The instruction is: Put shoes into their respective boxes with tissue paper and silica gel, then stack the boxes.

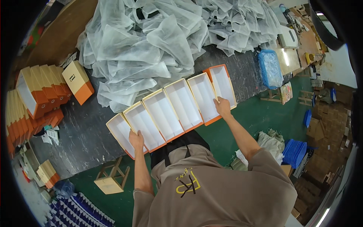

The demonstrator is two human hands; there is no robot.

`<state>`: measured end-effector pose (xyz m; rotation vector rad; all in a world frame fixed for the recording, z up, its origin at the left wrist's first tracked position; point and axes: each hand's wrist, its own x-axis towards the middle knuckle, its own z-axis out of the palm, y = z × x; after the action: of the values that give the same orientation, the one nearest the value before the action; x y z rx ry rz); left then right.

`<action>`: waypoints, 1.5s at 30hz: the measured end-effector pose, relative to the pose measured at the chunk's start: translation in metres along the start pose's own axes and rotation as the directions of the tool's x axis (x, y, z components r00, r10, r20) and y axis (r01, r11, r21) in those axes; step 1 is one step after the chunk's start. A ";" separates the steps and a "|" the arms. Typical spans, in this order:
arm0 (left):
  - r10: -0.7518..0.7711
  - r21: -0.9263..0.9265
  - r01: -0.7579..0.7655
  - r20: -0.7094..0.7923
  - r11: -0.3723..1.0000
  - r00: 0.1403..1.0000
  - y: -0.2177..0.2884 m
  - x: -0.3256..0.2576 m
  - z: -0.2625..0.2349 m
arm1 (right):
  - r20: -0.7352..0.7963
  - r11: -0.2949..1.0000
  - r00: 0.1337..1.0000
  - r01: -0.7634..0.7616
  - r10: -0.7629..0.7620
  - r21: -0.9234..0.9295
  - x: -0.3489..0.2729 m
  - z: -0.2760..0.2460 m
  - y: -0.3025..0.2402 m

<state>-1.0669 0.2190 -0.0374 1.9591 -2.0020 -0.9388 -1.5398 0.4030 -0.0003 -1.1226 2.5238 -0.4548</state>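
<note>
Several open shoe-box-like boxes (183, 104) stand side by side in a slanting row along the table's near edge, in front of my body. They have white insides, cream rims and orange ends, and nothing shows inside them. My left hand (136, 140) is closed on the walls between the two leftmost boxes. At the other end, my right hand (223, 107) grips the walls where the two rightmost boxes meet, its thumb over the edge. The rightmost box (223, 81) has an orange rim and sits slightly farther back than its neighbour.
Sheer white bags (143, 49) lie heaped across the back of the dark table (81, 140). Cream-and-orange boxes (41, 90) are stacked at left, beside a single box (78, 82). A blue basket (266, 70) stands at right. A wooden stool (109, 183) is below the table.
</note>
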 end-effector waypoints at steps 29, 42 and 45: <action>-0.141 0.018 0.142 -0.048 0.990 0.989 0.007 -0.001 0.003 | 0.377 0.967 0.903 -0.249 0.208 0.061 0.018 -0.029 0.016; -0.080 0.054 0.085 -0.083 0.995 0.993 -0.018 0.002 0.016 | 0.231 0.314 0.752 -0.505 0.618 0.804 0.062 -0.168 0.102; -0.088 0.031 0.091 -0.083 0.995 0.993 0.005 0.002 0.018 | 0.385 0.108 0.657 -0.580 0.647 0.807 0.073 -0.211 0.141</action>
<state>-1.0805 0.2223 -0.0492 2.0861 -1.9134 -0.8336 -1.7676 0.4689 0.1158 0.4287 1.9104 -1.3536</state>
